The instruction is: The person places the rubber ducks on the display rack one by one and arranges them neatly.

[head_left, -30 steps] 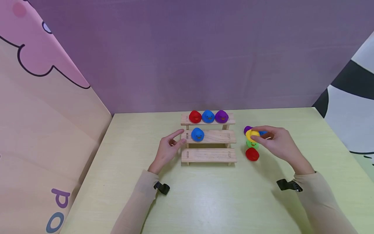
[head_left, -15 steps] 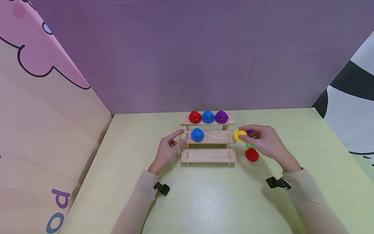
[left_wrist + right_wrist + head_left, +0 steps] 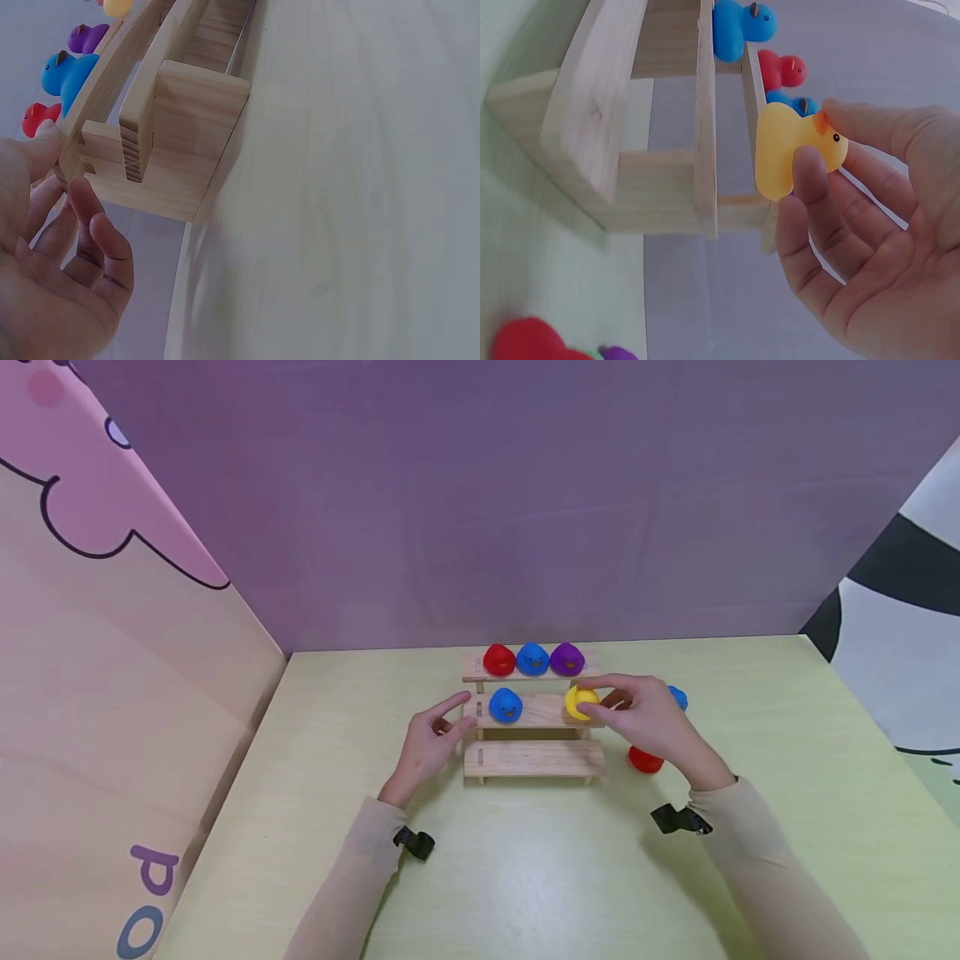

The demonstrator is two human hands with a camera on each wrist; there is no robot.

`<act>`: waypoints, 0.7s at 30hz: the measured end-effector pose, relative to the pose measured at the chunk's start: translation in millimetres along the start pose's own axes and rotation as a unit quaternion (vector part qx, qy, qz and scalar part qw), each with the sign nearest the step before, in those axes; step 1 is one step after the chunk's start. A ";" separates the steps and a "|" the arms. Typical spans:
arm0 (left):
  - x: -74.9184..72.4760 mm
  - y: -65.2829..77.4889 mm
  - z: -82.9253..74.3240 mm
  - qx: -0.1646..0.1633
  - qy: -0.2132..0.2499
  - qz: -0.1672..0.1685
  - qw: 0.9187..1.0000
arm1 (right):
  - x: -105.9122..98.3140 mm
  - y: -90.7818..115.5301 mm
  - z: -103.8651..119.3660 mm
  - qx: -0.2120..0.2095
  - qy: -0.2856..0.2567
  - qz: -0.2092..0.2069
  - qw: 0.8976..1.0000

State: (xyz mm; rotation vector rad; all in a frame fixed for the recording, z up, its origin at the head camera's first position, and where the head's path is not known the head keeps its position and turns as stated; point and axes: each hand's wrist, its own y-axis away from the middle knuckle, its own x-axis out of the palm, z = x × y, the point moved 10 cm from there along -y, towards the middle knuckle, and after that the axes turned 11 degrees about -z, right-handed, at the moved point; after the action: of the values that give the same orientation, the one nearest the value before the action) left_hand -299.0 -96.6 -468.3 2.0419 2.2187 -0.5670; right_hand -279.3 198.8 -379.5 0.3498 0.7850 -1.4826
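Step in hand: looks like setting a duck on the middle shelf [image 3: 543, 708] of the wooden rack [image 3: 180, 142]; placement judged unfinished.
Yellow duck [image 3: 579, 702]: over right part of middle shelf, head up; right wrist view suggests a gap under its base.
Right hand [image 3: 643, 713]: grasping the yellow duck, thumb and finger pinching its head.
Left hand [image 3: 430, 744]: gripping the left end of the middle shelf between fingers and thumb, probably to steady the rack.
Middle shelf: one blue duck [image 3: 506, 706] at left, bare board between it and the yellow duck.
Top shelf [image 3: 472, 667]: red duck [image 3: 498, 661], blue, purple [image 3: 567, 660], side by side.
Bottom shelf [image 3: 536, 760]: no ducks on it.
Right of rack: on the table [image 3: 480, 877], a red and a blue duck partly visible past the right hand; right wrist view also catches bits of green and purple.
Next move calls for: lower the yellow duck straight until its base sits flat, then release pinch and withdraw without brushing it.
Watch: right end of board is close; a sideways nudge could tip it off.
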 end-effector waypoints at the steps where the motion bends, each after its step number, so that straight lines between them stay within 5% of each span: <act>1: -0.1 0.1 0.1 0.000 0.001 -0.001 1.000 | 1.9 -0.7 2.2 -0.003 0.000 0.001 1.000; 21: -1.1 -1.4 1.5 0.005 0.002 -0.008 1.000 | 42.4 -16.5 19.5 -0.021 -0.041 0.027 0.999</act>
State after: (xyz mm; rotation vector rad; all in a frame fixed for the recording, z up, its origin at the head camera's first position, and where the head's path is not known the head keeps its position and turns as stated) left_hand -300.5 -98.2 -469.0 2.0335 2.2407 -0.5763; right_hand -294.3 152.6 -389.3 0.2733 0.7348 -1.4195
